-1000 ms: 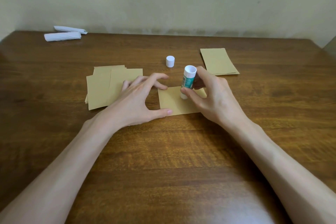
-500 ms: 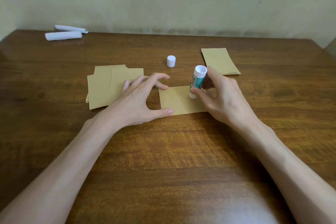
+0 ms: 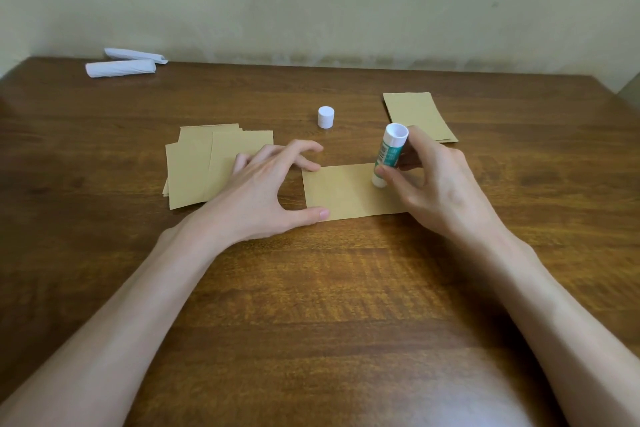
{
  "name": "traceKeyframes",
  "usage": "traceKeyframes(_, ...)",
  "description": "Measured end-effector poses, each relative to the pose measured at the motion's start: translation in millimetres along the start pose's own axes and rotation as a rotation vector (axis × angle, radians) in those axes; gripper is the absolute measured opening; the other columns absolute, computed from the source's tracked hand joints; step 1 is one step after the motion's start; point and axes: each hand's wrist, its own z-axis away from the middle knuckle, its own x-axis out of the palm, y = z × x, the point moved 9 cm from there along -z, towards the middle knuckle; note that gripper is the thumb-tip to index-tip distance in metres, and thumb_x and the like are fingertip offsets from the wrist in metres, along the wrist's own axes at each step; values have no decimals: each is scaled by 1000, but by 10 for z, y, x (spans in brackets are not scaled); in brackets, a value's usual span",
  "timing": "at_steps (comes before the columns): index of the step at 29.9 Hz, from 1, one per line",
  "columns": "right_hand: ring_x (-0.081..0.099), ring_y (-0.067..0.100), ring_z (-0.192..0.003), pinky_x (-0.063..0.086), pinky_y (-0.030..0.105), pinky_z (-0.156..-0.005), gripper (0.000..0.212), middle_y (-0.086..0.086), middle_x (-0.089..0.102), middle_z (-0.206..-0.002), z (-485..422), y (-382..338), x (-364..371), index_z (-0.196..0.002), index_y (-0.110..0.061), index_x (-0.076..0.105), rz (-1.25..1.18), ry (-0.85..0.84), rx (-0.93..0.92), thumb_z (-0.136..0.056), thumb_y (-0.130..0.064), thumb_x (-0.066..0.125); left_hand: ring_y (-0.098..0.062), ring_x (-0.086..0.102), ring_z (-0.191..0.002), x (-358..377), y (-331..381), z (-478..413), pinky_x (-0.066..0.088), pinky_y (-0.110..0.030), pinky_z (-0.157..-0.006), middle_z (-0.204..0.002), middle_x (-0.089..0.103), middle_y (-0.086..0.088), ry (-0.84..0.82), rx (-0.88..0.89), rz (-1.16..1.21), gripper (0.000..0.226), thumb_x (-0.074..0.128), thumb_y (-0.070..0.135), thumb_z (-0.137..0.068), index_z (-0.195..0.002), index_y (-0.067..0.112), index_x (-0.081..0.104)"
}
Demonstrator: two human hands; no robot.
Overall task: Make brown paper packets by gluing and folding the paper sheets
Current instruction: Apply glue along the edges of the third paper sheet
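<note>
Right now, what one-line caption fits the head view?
Right hand presses an uncapped glue stick onto a brown sheet that the left hand pins to the wooden table, cap standing beyond.

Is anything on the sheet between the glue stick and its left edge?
Nothing lies between. The right hand holds the glue stick on the right of the sheet; the left hand presses only its left corners.

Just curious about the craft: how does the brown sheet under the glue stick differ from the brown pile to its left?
The sheet is one piece; the pile is several, fanned. The left hand pins the sheet while the right hand holds the glue stick on it; the pile has no stick on it. Both are flat brown paper.
</note>
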Motion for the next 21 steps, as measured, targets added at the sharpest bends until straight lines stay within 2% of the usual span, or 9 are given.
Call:
traceKeyframes(14,70,22,-106,59,45,-88,26,1,73,-112,9,68,-60,-115,-17,59,21,-27,57,-98,-29,74,4,29,-140,3,-2,1,18,-31,-107,-136,54,32,-8,-3,3,82,71,70,-79,-147,49,30)
traceKeyframes(21,71,24,-106,58,49,-90,27,1,74,-111,11,81,-74,-118,-14,60,20,-25,64,-98,-26,74,3,29,-140,3,-8,-3,18,-32,-107,-137,53,32,-15,-10,0,83,71,70,-79,-147,49,29)
